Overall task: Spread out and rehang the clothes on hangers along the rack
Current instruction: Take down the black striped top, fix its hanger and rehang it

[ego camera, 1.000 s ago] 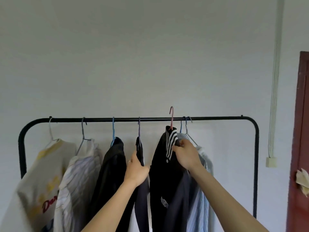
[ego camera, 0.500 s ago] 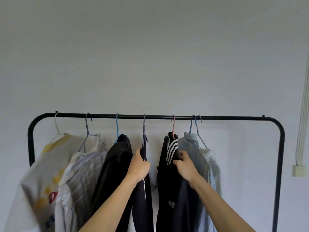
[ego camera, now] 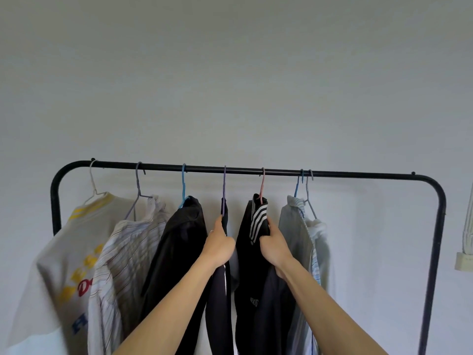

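**Two hands, two dark garments, one black rail**

The person stands facing the rack (ego camera: 256, 172), arms raised, each hand closed on a different piece of clothing. The left hand (ego camera: 218, 245) is clamped around the thin dark garment (ego camera: 220, 303) just below its purple hanger (ego camera: 224, 190), fingers wrapped on the cloth near the neck. The right hand (ego camera: 272, 245) is shut on the black jacket (ego camera: 252, 272) by its white-striped collar, beneath the pink hanger (ego camera: 262, 185). Gripping high, close to the hooks, looks like the sensible way to steer a hanger along the bar rather than tug at loose fabric lower down; I judge the two are being spaced from each other.

Along the rail from the left hang a cream printed T-shirt (ego camera: 58, 252) on a white wire hanger, a finely striped shirt (ego camera: 125, 252), a black coat (ego camera: 179, 247) on a blue hanger, then the two held pieces, then a pale blue shirt (ego camera: 297, 242) with a white garment (ego camera: 320, 237) just beside it. Those last two hooks sit almost touching, so that end seems yet to be spread.

The rack is a smooth black tube, bent down in rounded corners. The hangers are slim, coated wire by the look of them. The coat has a faint sheen; the shirts look light and crumpled; the T-shirt hangs soft and broad.
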The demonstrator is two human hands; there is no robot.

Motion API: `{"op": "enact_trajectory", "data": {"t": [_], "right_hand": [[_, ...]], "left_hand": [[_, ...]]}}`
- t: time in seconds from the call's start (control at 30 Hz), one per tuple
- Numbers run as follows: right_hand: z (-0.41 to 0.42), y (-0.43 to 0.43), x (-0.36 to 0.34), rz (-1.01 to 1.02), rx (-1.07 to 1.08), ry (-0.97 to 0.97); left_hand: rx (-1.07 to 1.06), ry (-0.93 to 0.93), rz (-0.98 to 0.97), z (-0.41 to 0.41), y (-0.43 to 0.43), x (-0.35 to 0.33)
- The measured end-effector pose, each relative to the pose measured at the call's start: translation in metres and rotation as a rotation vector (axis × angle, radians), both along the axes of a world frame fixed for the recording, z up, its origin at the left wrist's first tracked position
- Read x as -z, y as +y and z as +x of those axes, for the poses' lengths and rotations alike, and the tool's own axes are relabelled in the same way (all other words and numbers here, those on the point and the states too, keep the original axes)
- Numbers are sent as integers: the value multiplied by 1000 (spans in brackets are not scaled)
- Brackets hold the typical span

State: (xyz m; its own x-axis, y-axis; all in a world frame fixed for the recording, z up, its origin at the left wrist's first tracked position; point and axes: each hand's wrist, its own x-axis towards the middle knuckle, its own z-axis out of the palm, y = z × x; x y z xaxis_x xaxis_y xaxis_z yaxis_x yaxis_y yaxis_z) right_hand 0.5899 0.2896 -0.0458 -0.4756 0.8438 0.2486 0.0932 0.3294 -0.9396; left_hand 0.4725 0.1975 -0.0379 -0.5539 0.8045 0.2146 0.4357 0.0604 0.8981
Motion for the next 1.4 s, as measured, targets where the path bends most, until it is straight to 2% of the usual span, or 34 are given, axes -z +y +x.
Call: {"op": "enact_trajectory", "data": {"t": [0.2, 0.77, 1.17, 1.4], "right_hand": [[6, 4, 4, -58, 83, 86], [18, -4, 0, -96, 60, 121], [29, -1, -3, -88, 63, 130], [31, -2, -6, -66, 2, 58]], "left_hand": [[-3, 0, 14, -5, -4, 2], [-12, -36, 42, 4, -8, 2], [-20, -57, 44, 11, -7, 0], [-7, -27, 22, 12, -6, 0]]}}
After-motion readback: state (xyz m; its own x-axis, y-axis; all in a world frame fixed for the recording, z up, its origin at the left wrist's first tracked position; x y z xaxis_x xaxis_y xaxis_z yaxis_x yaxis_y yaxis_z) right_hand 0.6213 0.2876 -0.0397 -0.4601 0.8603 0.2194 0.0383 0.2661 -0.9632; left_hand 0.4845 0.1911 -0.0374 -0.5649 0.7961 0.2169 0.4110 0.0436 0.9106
